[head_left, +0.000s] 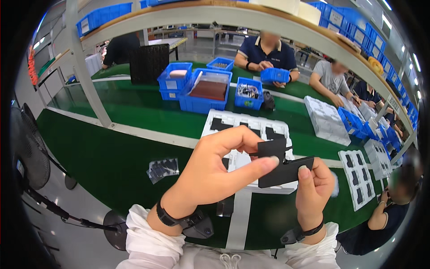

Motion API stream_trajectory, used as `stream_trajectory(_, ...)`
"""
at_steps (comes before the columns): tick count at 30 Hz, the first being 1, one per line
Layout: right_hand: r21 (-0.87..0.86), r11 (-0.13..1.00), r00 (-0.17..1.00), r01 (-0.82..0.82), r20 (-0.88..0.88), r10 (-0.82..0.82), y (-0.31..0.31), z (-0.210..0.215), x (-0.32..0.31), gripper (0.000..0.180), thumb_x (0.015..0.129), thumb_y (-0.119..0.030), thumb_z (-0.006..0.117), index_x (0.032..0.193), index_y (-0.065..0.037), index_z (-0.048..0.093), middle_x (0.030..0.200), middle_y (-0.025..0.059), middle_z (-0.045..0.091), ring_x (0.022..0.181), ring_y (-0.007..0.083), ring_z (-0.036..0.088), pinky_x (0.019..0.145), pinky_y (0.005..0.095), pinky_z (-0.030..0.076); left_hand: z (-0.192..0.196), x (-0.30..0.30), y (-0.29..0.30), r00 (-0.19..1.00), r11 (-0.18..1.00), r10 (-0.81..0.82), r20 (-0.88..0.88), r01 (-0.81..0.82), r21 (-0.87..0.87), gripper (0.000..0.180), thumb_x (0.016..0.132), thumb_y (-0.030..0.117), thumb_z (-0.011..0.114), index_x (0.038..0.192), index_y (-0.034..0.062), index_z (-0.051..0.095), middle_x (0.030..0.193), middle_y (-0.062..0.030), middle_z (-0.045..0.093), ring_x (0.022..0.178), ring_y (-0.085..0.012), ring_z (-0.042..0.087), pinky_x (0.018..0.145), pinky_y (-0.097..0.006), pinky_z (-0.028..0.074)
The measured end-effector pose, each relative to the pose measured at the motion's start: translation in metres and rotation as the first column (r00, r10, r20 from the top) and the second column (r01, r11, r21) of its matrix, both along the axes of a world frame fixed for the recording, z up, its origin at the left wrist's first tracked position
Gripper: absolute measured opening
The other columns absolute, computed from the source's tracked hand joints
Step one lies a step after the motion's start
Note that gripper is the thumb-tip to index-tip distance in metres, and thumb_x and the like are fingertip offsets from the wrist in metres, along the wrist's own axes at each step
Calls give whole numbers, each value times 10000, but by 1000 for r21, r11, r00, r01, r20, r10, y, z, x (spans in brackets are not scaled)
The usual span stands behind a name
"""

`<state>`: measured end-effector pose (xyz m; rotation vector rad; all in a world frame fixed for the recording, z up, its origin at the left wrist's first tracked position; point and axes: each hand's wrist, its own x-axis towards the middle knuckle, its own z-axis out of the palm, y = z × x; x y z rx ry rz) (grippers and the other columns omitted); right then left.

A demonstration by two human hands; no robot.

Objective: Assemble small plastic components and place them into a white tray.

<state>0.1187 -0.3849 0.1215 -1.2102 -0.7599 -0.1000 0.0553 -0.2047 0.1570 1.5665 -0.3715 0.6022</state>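
Observation:
Both of my hands hold a thin, flat black piece (pixel 283 175) with a stepped outline, raised above a white moulded tray. My left hand (pixel 219 168) pinches its left part between thumb and fingers, with the thumb lying across the front. At the lower right corner, my right hand (pixel 316 186) grips it with the thumb in front and fingers curled behind. Behind my hands, the white tray (pixel 233 117) carries several similar black pieces (pixel 221 124) in its recesses. My left hand and the held piece hide part of this tray.
A clear bag of dark pieces (pixel 162 169) lies left on the green table (pixel 103 161). Blue bins (pixel 205 105) stand beyond the tray. A metal shelf frame (pixel 89 80) crosses overhead. Another white tray (pixel 357 179) lies right, near a seated person. A fan (pixel 33 148) stands left.

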Motion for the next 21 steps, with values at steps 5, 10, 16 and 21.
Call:
stream_trajectory(5,-92,982,970,167,193,-147,4,-3,-3,139,837,-50,604,867,75,550,641,-52,456,554,3,317,485,169,231,-2,-2,-9,973,973,228,31,-229,9,126,740,18,691,720,26,567,719,-25,590,681,-73,508,667,-222,393)
stream_trajectory(10,43,997,993,67,96,-71,11,4,-11,162,877,-79,552,897,81,558,731,38,587,595,42,473,510,180,356,-7,3,-10,975,981,162,153,-141,-136,455,659,174,798,985,15,523,819,-70,597,791,-123,554,753,-261,418)
stream_trajectory(16,528,485,245,-698,-460,853,33,-16,-10,376,934,-292,402,996,53,536,697,133,593,534,206,553,524,310,437,-16,22,0,806,833,-364,468,506,-223,947,631,79,778,1382,45,203,1138,-176,546,1096,-259,510,963,-391,343)
stream_trajectory(21,404,384,198,-830,-429,881,34,-17,-2,437,958,-312,355,1034,72,548,787,155,635,631,228,610,661,308,470,-21,18,8,792,887,-353,499,452,-90,774,701,-41,703,1342,3,273,872,-95,606,844,-170,581,832,-314,414)
